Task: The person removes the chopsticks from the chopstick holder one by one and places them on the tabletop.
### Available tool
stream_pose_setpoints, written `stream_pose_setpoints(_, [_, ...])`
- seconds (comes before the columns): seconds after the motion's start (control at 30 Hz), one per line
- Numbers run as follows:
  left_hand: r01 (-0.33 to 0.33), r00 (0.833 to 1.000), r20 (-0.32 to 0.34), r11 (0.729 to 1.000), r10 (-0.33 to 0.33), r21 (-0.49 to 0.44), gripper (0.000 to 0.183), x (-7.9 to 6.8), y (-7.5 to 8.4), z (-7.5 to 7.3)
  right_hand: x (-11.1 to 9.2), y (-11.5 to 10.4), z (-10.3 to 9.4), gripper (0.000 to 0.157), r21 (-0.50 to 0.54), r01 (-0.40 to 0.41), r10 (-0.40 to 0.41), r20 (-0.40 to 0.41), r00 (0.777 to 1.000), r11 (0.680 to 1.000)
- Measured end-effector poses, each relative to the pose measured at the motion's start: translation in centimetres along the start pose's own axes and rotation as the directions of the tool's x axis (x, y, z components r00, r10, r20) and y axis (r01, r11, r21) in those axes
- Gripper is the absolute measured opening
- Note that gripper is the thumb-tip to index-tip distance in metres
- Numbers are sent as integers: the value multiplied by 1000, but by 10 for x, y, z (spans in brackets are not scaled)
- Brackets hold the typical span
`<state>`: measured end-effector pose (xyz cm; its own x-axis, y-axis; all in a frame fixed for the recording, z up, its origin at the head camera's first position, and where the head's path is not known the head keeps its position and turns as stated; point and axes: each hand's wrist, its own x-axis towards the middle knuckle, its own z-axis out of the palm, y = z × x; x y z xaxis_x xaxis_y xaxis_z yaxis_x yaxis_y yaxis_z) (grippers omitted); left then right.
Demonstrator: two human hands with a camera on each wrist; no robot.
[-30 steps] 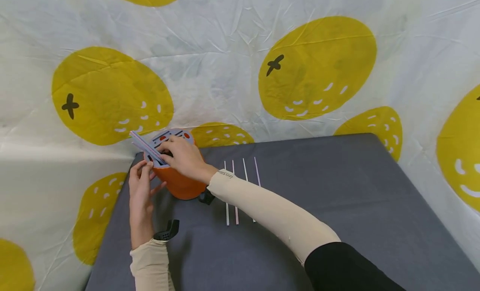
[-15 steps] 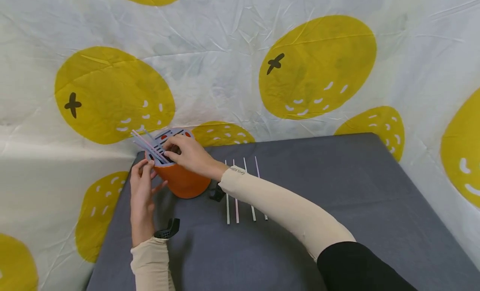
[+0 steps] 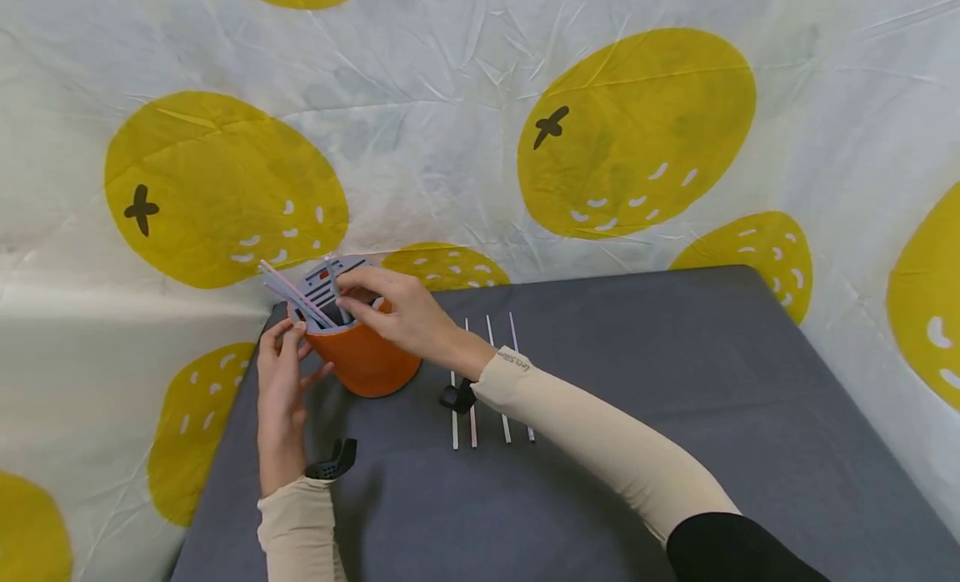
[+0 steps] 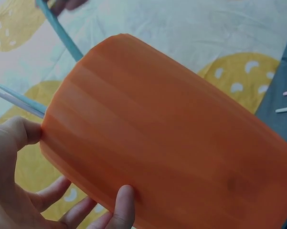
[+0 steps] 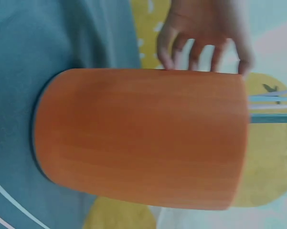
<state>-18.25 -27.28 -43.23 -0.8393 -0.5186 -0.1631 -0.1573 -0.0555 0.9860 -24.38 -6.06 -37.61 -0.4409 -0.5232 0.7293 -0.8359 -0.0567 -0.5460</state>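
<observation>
An orange holder (image 3: 367,367) with a grey slotted top (image 3: 309,283) stands at the table's back left. Several thin drinking straws (image 3: 291,288) lean out of its left side. My left hand (image 3: 281,390) touches the holder's left side, thumb at the rim and fingertips against the wall, as the left wrist view also shows. Above the top, my right hand (image 3: 401,311) pinches a bluish straw (image 3: 332,275) between thumb and fingers. That straw (image 4: 62,33) runs down behind the orange rim in the left wrist view; its lower end is hidden. In the right wrist view the right hand is out of sight.
Several pale straws (image 3: 473,423) lie side by side on the dark grey table (image 3: 675,382), partly under the right forearm. A white cloth (image 3: 427,173) printed with yellow fruit shapes hangs behind and to the left of the table.
My right hand has shifted rightward from the bunch of straws, with the bluish straw now more upright and apart from them. The left hand stays at the holder's side.
</observation>
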Motion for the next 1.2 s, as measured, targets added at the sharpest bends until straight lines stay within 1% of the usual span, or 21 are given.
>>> stream_pose_setpoints(0.07, [4,1000,-5,1000,-4,5,53,0,0,-1,-4,-5,-2,22,11,59,-59,-38,998,998])
stream_pose_setpoints(0.13, [9,1000,-13,1000,-9,7,53,-1,-1,-2,-9,-11,-4,20,10,118,-117,-87,989,993])
stream_pose_setpoints(0.2, [6,1000,-23,1000,-6,11,53,-1,0,-3,-13,-16,-4,19,17,167,-163,-152,975,986])
stream_pose_setpoints(0.27, [1,1000,-29,1000,-1,12,53,-1,0,-4,-19,-22,-5,20,33,193,-181,-221,958,981])
stream_pose_setpoints(0.37, [-4,999,-33,1000,4,6,53,0,0,-5,-29,-30,-6,22,88,199,-161,-319,934,976])
stream_pose_setpoints(0.47, [0,999,-36,1000,0,-1,52,-1,0,-5,-43,-36,-8,20,166,190,-111,-395,912,968])
stream_pose_setpoints(0.6, [0,999,-37,1000,0,-7,50,-1,-3,-5,-66,-41,-12,19,253,177,-43,-459,887,951])
stream_pose_setpoints(0.73, [-12,1000,-18,1000,11,-16,49,1,-5,-2,-90,-42,-19,20,307,155,17,-491,871,939])
stream_pose_setpoints(0.9, [-11,1000,-26,999,10,-35,47,6,-6,0,-118,-38,-28,20,347,101,94,-504,859,933])
stream_pose_setpoints(1.0, [-12,999,-31,999,11,-40,48,7,-6,0,-131,-35,-36,22,361,45,148,-489,860,931])
stream_pose_setpoints(1.07, [-14,1000,-29,999,13,-44,48,7,-6,0,-138,-32,-44,22,358,-7,185,-466,865,934])
stream_pose_setpoints(1.13, [-16,999,-30,999,15,-36,48,6,-6,0,-142,-27,-54,21,350,-66,227,-441,868,934])
stream_pose_setpoints(1.2, [-18,999,-33,999,17,-35,48,5,-7,0,-144,-22,-64,21,342,-127,273,-421,865,931])
